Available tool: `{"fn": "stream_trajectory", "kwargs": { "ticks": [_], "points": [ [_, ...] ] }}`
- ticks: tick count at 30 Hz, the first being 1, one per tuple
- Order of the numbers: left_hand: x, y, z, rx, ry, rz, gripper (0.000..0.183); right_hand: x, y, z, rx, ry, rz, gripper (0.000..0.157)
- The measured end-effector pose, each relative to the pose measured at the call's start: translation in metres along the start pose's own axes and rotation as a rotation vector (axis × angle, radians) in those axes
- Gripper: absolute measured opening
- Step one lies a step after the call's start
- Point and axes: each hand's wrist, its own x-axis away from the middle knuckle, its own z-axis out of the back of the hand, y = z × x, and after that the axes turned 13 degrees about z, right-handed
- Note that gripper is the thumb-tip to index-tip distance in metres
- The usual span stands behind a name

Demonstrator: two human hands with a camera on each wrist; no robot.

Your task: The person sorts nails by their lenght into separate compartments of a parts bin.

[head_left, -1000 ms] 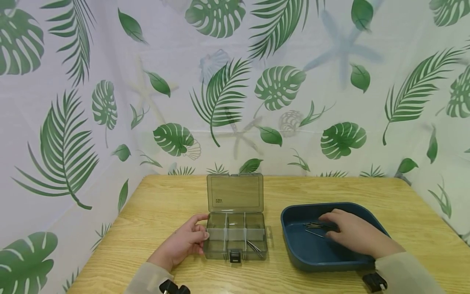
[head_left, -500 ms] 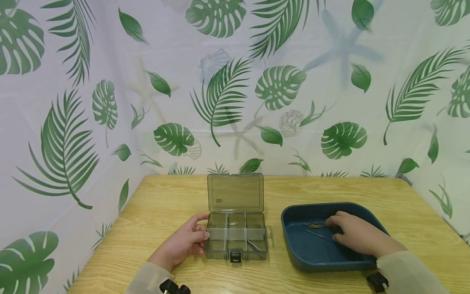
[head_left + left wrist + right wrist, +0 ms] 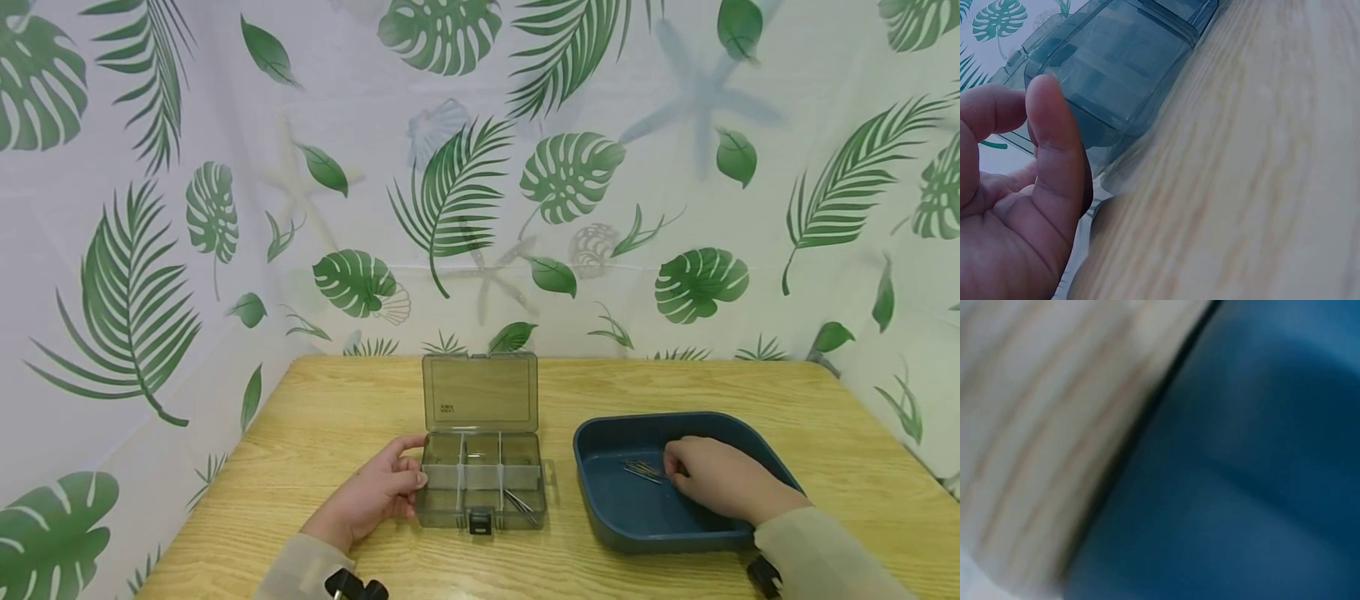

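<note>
In the head view a smoky clear compartment box (image 3: 480, 479) stands on the table, its lid (image 3: 481, 392) raised. My left hand (image 3: 378, 492) grips its left side, thumb against the wall and index finger by the rear corner. The left wrist view shows the thumb (image 3: 1054, 137) bent at the box's edge. Several thin dark metal rods (image 3: 519, 504) lie in the front right compartment. My right hand (image 3: 723, 475) is inside a blue tray (image 3: 637, 537), fingers curled beside a small pile of thin, nail-like gold and silver pieces (image 3: 641, 471). Its fingertips are partly hidden; I cannot tell whether they pinch one.
The wood-grain table (image 3: 360, 392) runs back to a white leaf-print cloth (image 3: 480, 208) hung behind and at both sides. A strip of table separates box and tray. The right wrist view is blurred, showing the tray wall (image 3: 1222, 506) and table.
My right hand has drawn back slightly from the pile, and its fingers have curled in. The lone silver piece now lies closer against the gold ones. My left hand and the box stay put.
</note>
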Motion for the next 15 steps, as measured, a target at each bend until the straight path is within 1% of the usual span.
{"fn": "stream_trajectory", "kwargs": {
  "ticks": [3, 7, 11, 15],
  "points": [
    [0.0009, 0.0012, -0.0002, -0.002, -0.003, -0.001, 0.068, -0.0017, -0.0007, -0.0011, -0.006, -0.011, -0.02, 0.022],
    [0.0019, 0.0019, -0.0005, -0.005, -0.002, 0.001, 0.067, -0.0019, 0.0005, -0.0025, -0.012, -0.02, -0.059, 0.021],
    [0.002, 0.0018, -0.0006, -0.006, -0.001, -0.001, 0.067, -0.0009, 0.0015, -0.0025, -0.03, 0.001, -0.072, 0.018],
    [0.002, 0.0017, -0.0005, -0.007, -0.003, -0.004, 0.067, 0.0002, 0.0014, -0.0019, -0.07, 0.024, -0.065, 0.016]
  ]
}}
